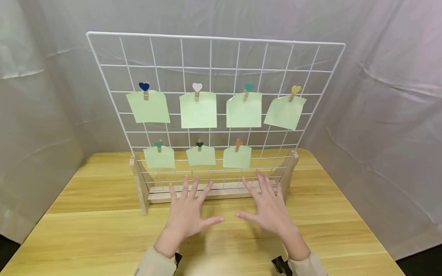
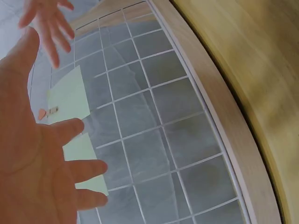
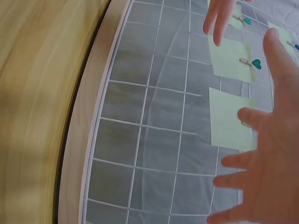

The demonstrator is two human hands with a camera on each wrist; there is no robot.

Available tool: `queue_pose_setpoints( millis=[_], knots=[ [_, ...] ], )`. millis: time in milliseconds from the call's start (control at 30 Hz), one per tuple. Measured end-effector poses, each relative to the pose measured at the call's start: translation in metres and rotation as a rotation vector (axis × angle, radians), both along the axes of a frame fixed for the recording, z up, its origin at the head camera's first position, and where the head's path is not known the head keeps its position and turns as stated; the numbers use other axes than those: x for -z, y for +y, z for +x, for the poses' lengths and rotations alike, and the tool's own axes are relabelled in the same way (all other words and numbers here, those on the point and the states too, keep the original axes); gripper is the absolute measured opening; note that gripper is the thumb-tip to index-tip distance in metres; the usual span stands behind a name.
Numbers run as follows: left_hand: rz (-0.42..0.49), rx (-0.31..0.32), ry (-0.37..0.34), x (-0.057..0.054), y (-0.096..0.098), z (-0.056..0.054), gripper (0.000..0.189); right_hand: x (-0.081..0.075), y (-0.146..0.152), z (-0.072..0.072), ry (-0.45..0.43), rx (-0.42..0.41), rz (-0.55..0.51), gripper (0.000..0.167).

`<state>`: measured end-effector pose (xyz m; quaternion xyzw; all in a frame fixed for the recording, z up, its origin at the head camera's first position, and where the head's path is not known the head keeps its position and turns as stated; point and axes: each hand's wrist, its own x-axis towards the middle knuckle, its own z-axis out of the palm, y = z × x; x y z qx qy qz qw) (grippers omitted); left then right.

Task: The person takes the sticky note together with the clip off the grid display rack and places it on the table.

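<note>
White wire grid (image 1: pixel 210 68) w/ 7 lt-green notes (image 1: pixel 198 113) in heart-topped clips (image 1: pixel 197 96); L hand (image 1: pixel 185 214) & R hand (image 1: pixel 271 212) in front, both grips spread, fingers straight. Grid's in wooden base (image 1: pixel 226 193) on table (image 1: pixel 103 230), grey cloth (image 1: pixel 380 134) behind.

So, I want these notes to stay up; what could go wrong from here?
The tilted note hangs from one yellow-heart clip, so it might swing or slip. The left grip and right grip are spread close to the wooden base, so a bump could rock the wire grid.
</note>
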<state>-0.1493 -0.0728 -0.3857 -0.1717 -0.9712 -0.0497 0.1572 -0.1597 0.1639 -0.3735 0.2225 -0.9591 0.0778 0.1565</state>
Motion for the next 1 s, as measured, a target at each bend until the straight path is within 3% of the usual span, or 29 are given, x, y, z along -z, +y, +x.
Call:
queue_pose_setpoints(
  millis=[200,433,567,800,1000],
  knots=[
    [0.12,0.063,0.01,0.002,0.007,-0.005,0.081,-0.005,0.005,-0.007,0.05,-0.054,-0.181,0.076],
    [0.286,0.135,-0.059,-0.004,0.015,-0.007,0.07,-0.012,0.01,-0.016,0.01,-0.11,-0.446,0.051],
    [0.391,0.179,-0.058,-0.008,0.017,-0.01,0.067,-0.015,0.012,-0.022,-0.007,-0.151,-0.568,0.042],
    [0.585,0.222,0.021,-0.012,0.021,-0.019,0.055,-0.021,0.011,-0.03,0.018,-0.207,-0.686,0.031],
    [0.682,0.217,0.02,-0.016,0.026,-0.025,0.045,-0.027,0.011,-0.037,0.0,-0.226,-0.741,0.028]
  ],
)
